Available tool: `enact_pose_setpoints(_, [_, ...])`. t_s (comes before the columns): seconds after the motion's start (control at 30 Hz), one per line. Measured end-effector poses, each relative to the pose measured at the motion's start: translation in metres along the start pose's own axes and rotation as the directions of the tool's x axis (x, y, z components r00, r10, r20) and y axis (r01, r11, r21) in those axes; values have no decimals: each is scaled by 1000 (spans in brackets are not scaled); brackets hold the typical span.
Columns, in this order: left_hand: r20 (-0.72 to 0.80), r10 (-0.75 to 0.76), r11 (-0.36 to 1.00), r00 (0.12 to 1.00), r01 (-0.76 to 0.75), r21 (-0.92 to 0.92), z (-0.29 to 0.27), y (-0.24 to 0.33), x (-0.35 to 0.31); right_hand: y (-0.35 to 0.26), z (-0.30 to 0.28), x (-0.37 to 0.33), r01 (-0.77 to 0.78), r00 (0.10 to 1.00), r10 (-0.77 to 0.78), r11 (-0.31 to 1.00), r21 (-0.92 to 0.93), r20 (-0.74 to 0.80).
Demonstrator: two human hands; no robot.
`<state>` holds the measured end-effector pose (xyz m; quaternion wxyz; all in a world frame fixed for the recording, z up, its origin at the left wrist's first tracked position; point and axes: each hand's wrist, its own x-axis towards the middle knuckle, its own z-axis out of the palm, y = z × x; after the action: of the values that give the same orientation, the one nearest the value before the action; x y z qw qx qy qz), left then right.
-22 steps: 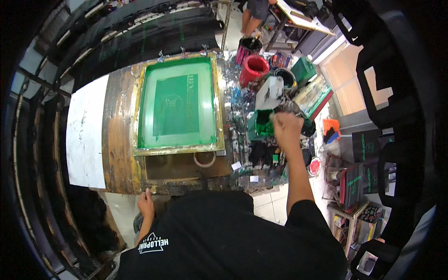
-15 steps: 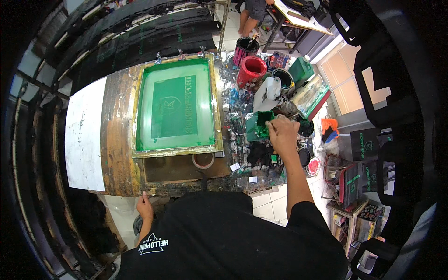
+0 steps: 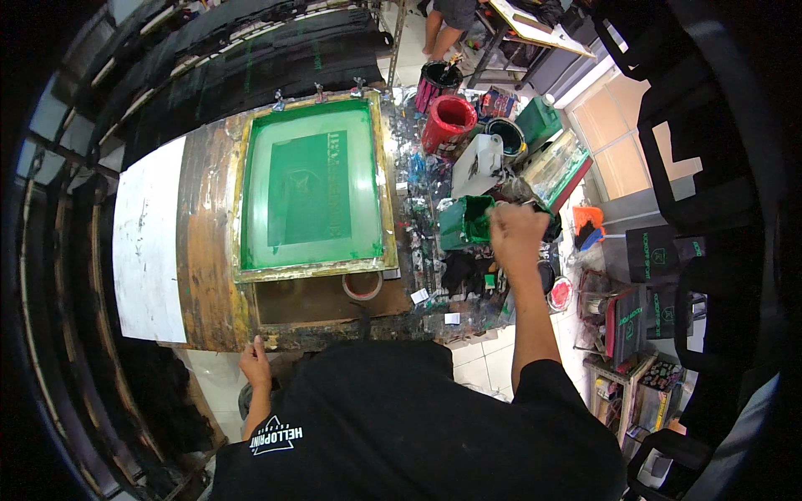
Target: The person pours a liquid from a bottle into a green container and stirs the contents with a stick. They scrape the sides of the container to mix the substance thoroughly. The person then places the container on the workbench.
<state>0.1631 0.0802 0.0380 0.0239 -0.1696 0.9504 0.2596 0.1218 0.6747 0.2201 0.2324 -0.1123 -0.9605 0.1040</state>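
Green tub on bench, right of screen. Curled right hand beside tub's rim; can't tell what, if anything, gripped. Left hand near bench edge, fingers loosely extended, seemingly empty. Could tip tub by snagging rim, or spatter screen by flicking ink.

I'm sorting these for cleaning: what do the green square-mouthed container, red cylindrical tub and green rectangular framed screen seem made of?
Green square-mouthed container: probably smooth plastic, given its flat, evenly coloured wall.
Red cylindrical tub: likely glossy plastic, its thick rim catching light.
Green rectangular framed screen: apparently fine mesh fabric, softly shiny, stretched flat; fibre unclear.
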Motion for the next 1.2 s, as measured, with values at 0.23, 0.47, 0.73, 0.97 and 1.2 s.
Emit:
enact_pose_setpoints(0.23, [98,693,713,714,-660,-236,-7,147,6,1,-2,6,-28,997,32,998,54,-77])
enact_pose_setpoints(0.47, [321,897,439,302,-545,-714,59,356,-6,-3,-11,15,-28,999,30,996,83,-21])
enact_pose_setpoints(0.73, [406,866,499,291,-464,-732,176,432,0,-1,-19,5,-81,997,82,992,99,-6])
enact_pose_setpoints(0.97, [400,849,528,346,-517,-673,184,437,2,-6,-26,4,-216,975,220,970,109,-21])
enact_pose_setpoints(1.2, [326,853,510,407,-523,-683,192,437,-12,2,-13,3,-134,991,128,979,152,49])
